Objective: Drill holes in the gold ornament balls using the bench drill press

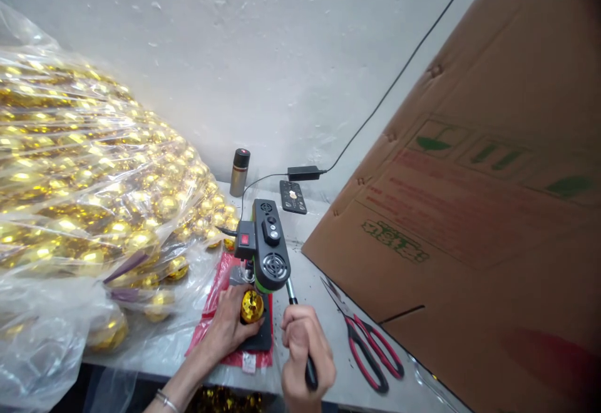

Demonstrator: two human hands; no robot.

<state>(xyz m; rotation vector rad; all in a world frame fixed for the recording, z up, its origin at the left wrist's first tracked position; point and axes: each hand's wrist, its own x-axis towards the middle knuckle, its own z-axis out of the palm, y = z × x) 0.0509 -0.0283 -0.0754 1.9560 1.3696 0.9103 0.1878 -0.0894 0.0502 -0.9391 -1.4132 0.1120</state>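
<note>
My left hand (226,325) grips a shiny gold ball (252,306) between thumb and fingers, just under the front end of a black bench machine (266,231). The machine has round vents, small buttons and a side box with a red switch (245,239). My right hand (307,353) is wrapped round the black grip of the machine's metal lever (292,291), to the right of the ball. Beneath the machine's black base lies a red plastic sheet (201,333). Contact between the ball and the machine's head cannot be made out.
A clear plastic bag (94,169) full of gold balls fills the left. Black-and-red scissors (364,338) lie right of my right hand, beside a large cardboard box (469,213). Behind the machine are a bottle (239,172), a phone (293,197) and a corded power adapter (303,173).
</note>
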